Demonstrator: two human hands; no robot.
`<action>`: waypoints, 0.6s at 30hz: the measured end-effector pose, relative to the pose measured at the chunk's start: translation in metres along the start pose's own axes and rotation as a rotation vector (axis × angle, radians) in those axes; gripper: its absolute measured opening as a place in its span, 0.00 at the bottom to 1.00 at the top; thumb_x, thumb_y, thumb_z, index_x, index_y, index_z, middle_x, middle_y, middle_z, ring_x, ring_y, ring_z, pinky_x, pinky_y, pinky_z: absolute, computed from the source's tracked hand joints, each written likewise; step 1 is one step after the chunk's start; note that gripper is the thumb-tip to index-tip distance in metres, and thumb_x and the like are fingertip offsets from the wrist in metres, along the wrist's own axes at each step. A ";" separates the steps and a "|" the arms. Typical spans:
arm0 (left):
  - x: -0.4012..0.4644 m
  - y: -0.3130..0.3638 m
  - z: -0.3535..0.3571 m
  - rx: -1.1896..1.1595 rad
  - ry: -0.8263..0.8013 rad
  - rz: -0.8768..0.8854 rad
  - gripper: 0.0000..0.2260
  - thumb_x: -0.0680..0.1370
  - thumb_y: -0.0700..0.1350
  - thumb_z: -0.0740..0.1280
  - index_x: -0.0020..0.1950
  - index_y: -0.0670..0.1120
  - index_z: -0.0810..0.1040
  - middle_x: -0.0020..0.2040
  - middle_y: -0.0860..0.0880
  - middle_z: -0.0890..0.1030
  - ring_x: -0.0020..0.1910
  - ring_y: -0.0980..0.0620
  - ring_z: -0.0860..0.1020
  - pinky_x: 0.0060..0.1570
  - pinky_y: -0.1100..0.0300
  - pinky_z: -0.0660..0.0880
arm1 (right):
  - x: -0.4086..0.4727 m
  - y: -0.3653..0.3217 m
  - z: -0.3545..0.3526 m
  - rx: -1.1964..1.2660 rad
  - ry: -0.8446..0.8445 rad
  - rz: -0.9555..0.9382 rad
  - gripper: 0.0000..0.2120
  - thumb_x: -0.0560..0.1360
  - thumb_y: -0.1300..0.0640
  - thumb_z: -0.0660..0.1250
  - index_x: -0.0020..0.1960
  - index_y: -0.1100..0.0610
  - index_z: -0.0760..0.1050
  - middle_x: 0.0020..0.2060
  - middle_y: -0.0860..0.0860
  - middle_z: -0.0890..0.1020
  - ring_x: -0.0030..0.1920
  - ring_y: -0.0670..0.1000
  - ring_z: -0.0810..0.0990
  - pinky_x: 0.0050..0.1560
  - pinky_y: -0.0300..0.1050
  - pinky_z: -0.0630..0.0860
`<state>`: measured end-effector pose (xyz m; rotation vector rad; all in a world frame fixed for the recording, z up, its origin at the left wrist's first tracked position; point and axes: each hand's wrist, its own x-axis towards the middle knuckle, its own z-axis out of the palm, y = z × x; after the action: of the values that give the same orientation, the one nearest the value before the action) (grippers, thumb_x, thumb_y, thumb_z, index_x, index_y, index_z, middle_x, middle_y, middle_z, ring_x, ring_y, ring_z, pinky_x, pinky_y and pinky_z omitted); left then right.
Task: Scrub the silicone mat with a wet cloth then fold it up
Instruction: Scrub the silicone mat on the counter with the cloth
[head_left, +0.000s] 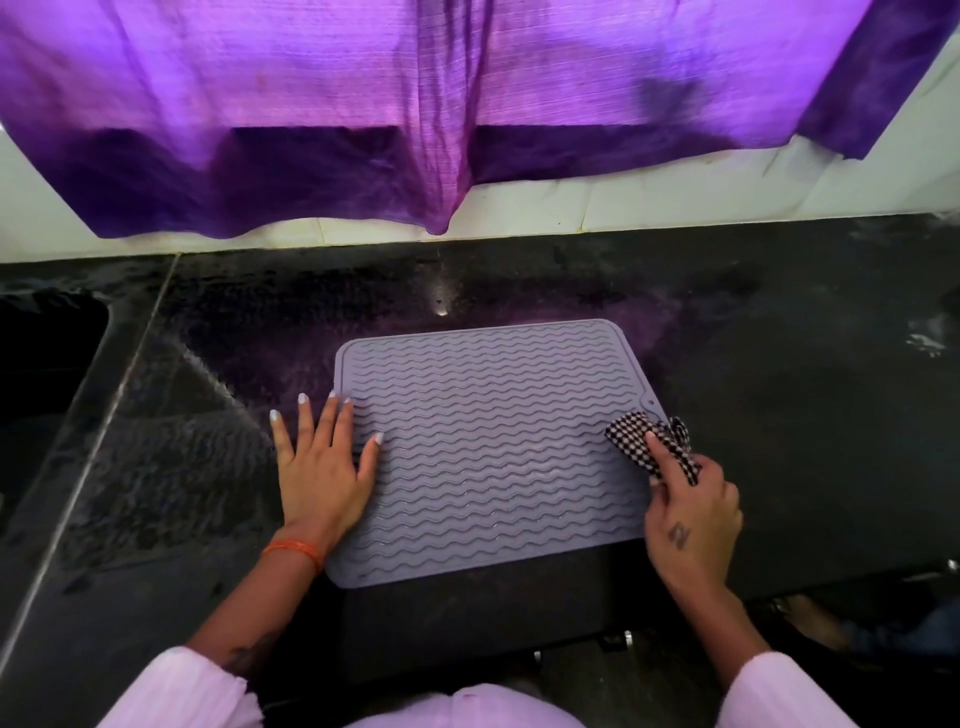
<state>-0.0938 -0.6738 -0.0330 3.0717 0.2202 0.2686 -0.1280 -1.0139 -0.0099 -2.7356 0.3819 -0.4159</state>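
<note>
The grey silicone mat (493, 447) lies flat on the dark stone counter (779, 415), wavy ribs up, its near edge reaching the counter's front edge. The left hand (319, 470) presses flat across the mat's left edge, fingers straight and spread, some on the mat and some on the counter beside it. The right hand (691, 519) grips a black-and-white checked cloth (649, 444) bunched under curled fingers, at the mat's right edge near its far right corner. Bare counter runs wide to the right of the mat and behind it up to the white tiled wall (675, 202). A purple curtain (415, 104) hangs over that wall. To the far left a dark sink opening (47, 353) cuts the counter, well apart from the mat.
</note>
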 end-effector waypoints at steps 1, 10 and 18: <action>-0.001 -0.002 -0.001 -0.008 0.014 -0.018 0.36 0.75 0.63 0.37 0.75 0.44 0.61 0.76 0.46 0.61 0.77 0.43 0.49 0.69 0.50 0.25 | -0.010 -0.007 0.003 0.021 -0.002 -0.053 0.26 0.69 0.66 0.69 0.65 0.50 0.74 0.54 0.63 0.75 0.47 0.64 0.72 0.48 0.58 0.71; -0.015 -0.028 -0.004 -0.098 0.017 -0.105 0.20 0.81 0.51 0.58 0.71 0.47 0.69 0.74 0.45 0.64 0.77 0.40 0.51 0.69 0.46 0.27 | -0.041 -0.036 0.013 0.097 -0.043 -0.272 0.24 0.70 0.65 0.66 0.65 0.51 0.75 0.53 0.61 0.77 0.47 0.62 0.75 0.46 0.56 0.73; -0.021 -0.042 -0.003 -0.124 0.047 -0.163 0.22 0.77 0.58 0.64 0.68 0.49 0.74 0.74 0.45 0.65 0.77 0.41 0.50 0.66 0.50 0.23 | -0.064 -0.073 0.023 0.118 -0.160 -0.532 0.26 0.68 0.59 0.65 0.65 0.44 0.74 0.55 0.56 0.78 0.48 0.57 0.76 0.45 0.53 0.72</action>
<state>-0.1204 -0.6349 -0.0367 2.9060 0.4354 0.3335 -0.1643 -0.9209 -0.0182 -2.6990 -0.4096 -0.3308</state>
